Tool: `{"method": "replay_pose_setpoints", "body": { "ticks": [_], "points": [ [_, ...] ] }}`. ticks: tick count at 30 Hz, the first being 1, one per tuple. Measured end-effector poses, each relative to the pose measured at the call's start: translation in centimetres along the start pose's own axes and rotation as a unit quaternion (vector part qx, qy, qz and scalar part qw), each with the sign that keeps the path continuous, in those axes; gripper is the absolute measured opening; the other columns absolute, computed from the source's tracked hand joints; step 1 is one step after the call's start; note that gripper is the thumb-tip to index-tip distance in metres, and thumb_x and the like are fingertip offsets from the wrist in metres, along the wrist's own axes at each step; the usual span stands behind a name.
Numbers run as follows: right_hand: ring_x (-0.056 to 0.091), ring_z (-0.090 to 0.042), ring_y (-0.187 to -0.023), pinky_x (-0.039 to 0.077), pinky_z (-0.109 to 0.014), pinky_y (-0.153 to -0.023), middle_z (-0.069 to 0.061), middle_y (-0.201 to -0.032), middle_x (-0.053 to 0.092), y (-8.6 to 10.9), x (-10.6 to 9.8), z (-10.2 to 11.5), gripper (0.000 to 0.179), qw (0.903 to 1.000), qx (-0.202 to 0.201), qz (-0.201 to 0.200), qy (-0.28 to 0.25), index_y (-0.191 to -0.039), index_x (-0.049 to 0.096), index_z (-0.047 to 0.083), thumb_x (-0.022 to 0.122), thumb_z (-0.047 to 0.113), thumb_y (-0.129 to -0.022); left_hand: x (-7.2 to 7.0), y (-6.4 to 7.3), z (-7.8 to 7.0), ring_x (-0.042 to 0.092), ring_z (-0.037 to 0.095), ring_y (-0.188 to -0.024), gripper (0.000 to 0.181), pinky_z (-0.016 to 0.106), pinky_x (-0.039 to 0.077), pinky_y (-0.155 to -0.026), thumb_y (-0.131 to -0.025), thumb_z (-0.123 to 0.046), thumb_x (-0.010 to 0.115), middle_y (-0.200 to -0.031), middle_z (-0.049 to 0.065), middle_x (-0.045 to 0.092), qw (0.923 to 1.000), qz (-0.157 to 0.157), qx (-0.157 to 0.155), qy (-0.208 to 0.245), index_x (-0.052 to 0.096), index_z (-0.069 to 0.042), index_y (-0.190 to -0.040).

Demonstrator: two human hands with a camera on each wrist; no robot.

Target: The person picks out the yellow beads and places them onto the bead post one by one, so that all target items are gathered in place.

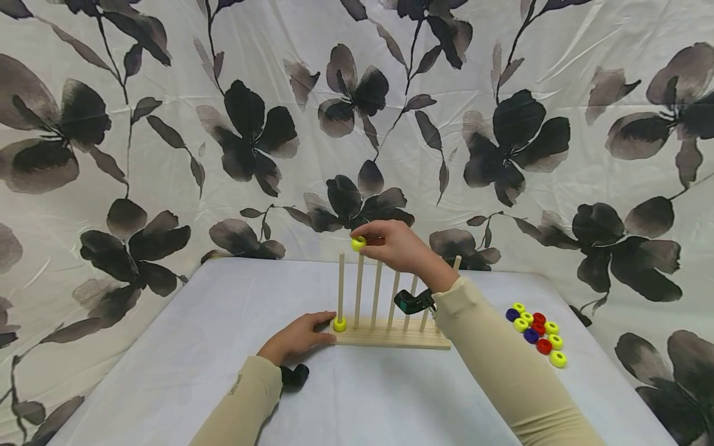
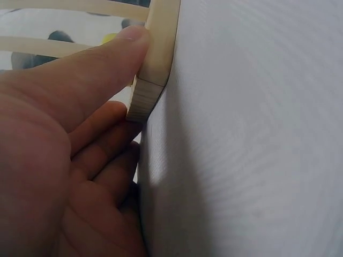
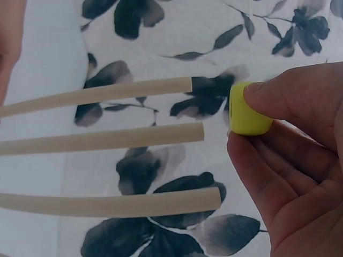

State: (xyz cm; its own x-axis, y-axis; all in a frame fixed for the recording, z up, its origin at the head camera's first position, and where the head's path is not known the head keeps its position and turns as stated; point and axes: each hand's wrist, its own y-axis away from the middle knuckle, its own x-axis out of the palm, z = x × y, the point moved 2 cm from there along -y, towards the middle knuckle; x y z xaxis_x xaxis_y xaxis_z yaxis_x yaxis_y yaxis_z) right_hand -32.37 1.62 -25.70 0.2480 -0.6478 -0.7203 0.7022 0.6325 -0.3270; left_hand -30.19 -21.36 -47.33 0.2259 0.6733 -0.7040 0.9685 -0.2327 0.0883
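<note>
My right hand (image 1: pixel 398 246) pinches a yellow ring (image 1: pixel 359 243) between thumb and fingers, just above the top of the second peg (image 1: pixel 359 291) from the left. In the right wrist view the ring (image 3: pixel 249 110) is apart from the peg tips. The pegs stand upright in a pale wooden base (image 1: pixel 385 337). Another yellow ring (image 1: pixel 339 324) sits at the foot of the leftmost peg (image 1: pixel 341 285). My left hand (image 1: pixel 301 337) grips the left end of the base, its thumb (image 2: pixel 102 75) against one side and its fingers around the end.
Loose yellow, red and blue rings lie in a group on the right of the white table, among them a red ring (image 1: pixel 544 346) and a blue ring (image 1: pixel 531 336). A floral cloth (image 1: pixel 357 142) hangs behind the table (image 1: pixel 223 310).
</note>
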Motion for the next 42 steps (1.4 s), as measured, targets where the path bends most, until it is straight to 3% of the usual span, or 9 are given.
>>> {"method": "replay_pose_setpoints", "body": {
  "ticks": [16, 42],
  "points": [
    [0.067, -0.018, -0.110, 0.057, -0.027, -0.089, -0.008, -0.121, 0.066, -1.0, 1.6, 0.2, 0.031, 0.9998, -0.016, 0.011, 0.004, -0.122, 0.066, 0.010, 0.065, 0.009, -0.092, 0.1, -0.1, 0.1, 0.032, 0.030, -0.145, 0.069, 0.054, 0.028, -0.117, -0.084, -0.042, 0.074, -0.151, 0.002, 0.045, 0.9998, 0.003, -0.016, 0.010, 0.047, -0.024, -0.145],
    [0.067, -0.019, -0.110, 0.057, -0.027, -0.089, -0.007, -0.124, 0.066, -1.7, 2.9, 0.4, 0.031, 0.9985, -0.008, 0.022, 0.049, -0.123, 0.066, 0.010, 0.065, 0.010, -0.092, 0.0, -0.1, -0.1, 0.034, 0.031, -0.144, 0.066, 0.054, 0.029, -0.117, -0.085, -0.040, 0.073, -0.150, 0.005, 0.046, 0.9999, 0.004, -0.012, -0.002, 0.048, -0.021, -0.144]
  ]
}}
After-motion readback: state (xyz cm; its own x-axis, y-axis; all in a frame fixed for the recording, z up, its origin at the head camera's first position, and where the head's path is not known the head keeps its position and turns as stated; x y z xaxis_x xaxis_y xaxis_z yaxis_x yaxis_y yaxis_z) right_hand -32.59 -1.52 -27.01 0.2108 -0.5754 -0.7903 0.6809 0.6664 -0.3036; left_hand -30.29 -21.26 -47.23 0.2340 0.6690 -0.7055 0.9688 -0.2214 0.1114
